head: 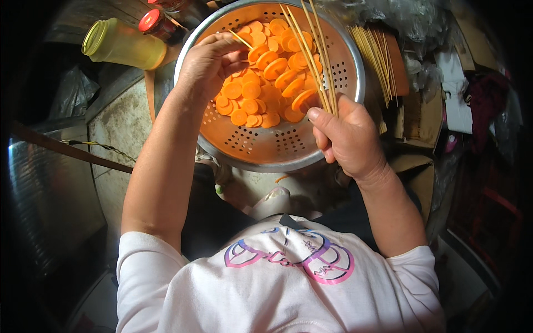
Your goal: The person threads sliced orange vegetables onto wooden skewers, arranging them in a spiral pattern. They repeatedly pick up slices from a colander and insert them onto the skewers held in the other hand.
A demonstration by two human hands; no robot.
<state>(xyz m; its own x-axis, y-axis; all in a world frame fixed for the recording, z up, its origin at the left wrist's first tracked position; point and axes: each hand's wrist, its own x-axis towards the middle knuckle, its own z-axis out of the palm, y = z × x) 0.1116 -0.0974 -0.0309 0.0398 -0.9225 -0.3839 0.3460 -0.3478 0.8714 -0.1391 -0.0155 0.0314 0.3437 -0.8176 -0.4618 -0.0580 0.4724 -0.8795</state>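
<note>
A wide perforated metal colander (266, 156) lies before me with a heap of sliced carrot rounds (251, 90) in it. Several rounds (275, 68) are threaded on a wooden skewer that slants across the heap. My left hand (212, 62) is at the colander's left side, its fingers around the skewer near its upper left end. In my right hand (347, 131) are several bare wooden skewers (310, 54), pointing up and away over the colander. The lower right end of the threaded skewer reaches my right fingers, where its tip is hidden.
A yellowish plastic jar (125, 43) and a red-lidded glass jar (156, 25) stand at the upper left. More loose skewers (374, 58) lie right of the colander, beside clear plastic bags (399, 21) and cardboard (424, 116). A brown strap or bar (70, 147) crosses at left.
</note>
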